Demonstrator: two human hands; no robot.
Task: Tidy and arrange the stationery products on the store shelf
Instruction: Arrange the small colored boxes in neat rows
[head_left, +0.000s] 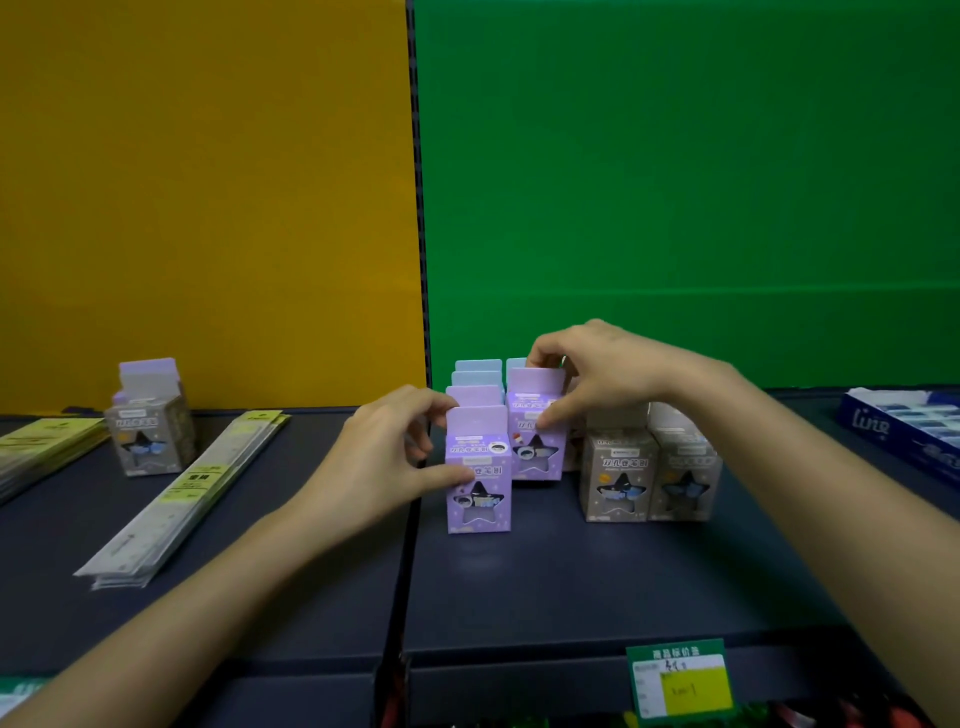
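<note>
I read this as a shop: dark shelf (571, 587) stocked with rows of identical boxed stationery (479, 480), packaged rulers (182, 499), and a green price tag (680, 678) clipped on the shelf's front edge.

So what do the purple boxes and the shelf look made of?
Purple boxes: thin printed card, matte, judging by the folded hang tabs and what looks like a star-shaped window, probably clear film. Shelf: dark, smooth, likely painted metal, with a seam between panels; the blur leaves it open.
</note>
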